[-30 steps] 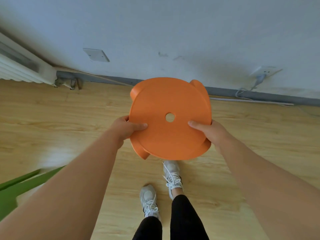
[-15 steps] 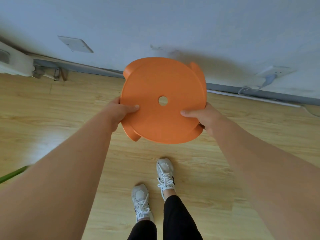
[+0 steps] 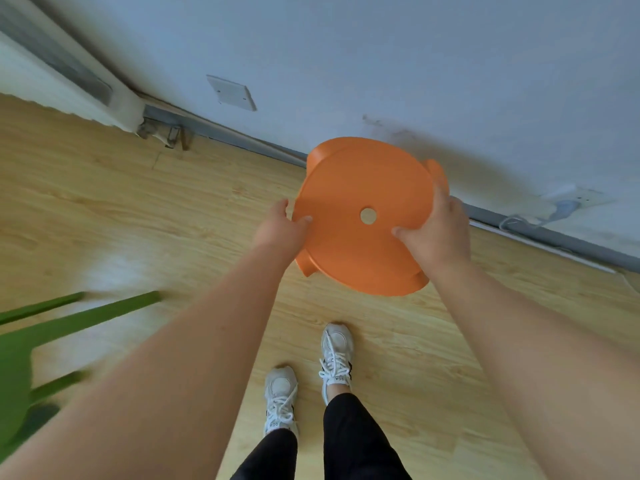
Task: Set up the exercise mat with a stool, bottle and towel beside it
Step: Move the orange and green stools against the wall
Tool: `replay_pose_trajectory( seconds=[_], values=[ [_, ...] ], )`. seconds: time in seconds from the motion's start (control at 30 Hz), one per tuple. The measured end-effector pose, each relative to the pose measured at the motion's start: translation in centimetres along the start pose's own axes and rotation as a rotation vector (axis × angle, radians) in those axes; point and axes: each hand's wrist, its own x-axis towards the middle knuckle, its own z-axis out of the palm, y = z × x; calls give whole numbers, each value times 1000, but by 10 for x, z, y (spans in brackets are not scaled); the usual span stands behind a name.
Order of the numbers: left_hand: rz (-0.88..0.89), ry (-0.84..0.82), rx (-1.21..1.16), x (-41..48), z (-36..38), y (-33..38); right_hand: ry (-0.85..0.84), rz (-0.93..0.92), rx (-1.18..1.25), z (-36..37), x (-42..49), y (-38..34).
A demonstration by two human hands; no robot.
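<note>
- orange plastic stool is up off the floor, held in both hands out in front, seat facing the camera, small round hole in the middle of the seat
- left hand grips the seat's left edge: thumb pressed on top, the other fingers curl behind where I can't see them
- right hand clamps the right edge, thumb on the seat near the hole, fingers wrapped over the rim
- a couple of the stool's legs poke out past the seat at the lower left and upper right
- stool sits over the wood floor, close to the grey baseboard and the pale wall
- white sneakers and black leggings straight below, standing on the floor
- green chair at the left edge, pretty blurry
- white radiator top left, blank wall plate on the wall, plug and cord in an outlet on the right
</note>
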Motion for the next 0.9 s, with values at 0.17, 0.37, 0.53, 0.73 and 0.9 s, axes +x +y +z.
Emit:
replay_pose_trajectory(
  seconds=[0.17,0.37,0.53,0.73,0.9],
  values=[
    [13,73,58,-24,-49,-29,-122,-190,-169,18,-27,-64],
    [-14,264,107,-60,-140,-112,-261,-384,-216,74,-95,-160],
    [-70,461,43,-108,-215,-225,-366,-489,-293,139,-178,-236],
    [-216,640,-7,-159,-310,-364,-502,-581,-361,226,-299,-330],
    [-331,716,-70,-176,-374,-442,-655,-628,-399,285,-380,-396]
  ],
)
